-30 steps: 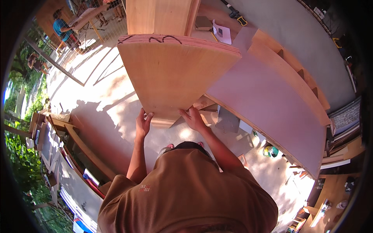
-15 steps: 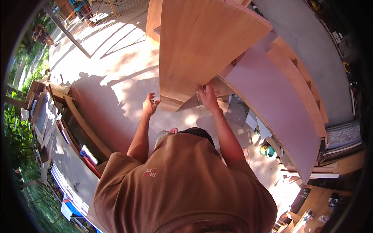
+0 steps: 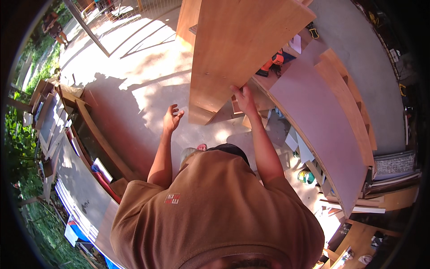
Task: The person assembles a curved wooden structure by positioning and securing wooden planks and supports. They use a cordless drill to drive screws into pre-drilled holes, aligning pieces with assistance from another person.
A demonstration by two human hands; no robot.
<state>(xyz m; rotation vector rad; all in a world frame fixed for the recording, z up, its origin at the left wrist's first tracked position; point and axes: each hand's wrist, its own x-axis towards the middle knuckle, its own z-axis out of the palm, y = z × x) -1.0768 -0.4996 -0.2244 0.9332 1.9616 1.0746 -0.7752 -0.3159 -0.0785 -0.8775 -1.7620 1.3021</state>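
A large flat wooden panel (image 3: 233,49) with smooth brown faces rises in front of me, its top cut off by the frame. My right hand (image 3: 245,99) grips its lower right edge, thumb on the near face and fingers hidden behind. To the left of the panel's bottom corner, my left hand (image 3: 172,119) hangs in the air, fingers apart and slightly curled. It holds nothing and does not touch the wood. Beyond the panel's right edge, an orange-red and black power tool (image 3: 271,63) lies on the workbench.
A long workbench with a pale purple top (image 3: 322,121) curves along my right, wood strips (image 3: 347,103) on it. A green container (image 3: 306,177) stands below. On my left are stacked boards (image 3: 101,139). A person (image 3: 54,29) stands far left, near a wire fence (image 3: 130,20).
The panel has tilted or shifted a little, uncovering the power tool on the bench. My right hand stays on its edge. The distant person looks closer.
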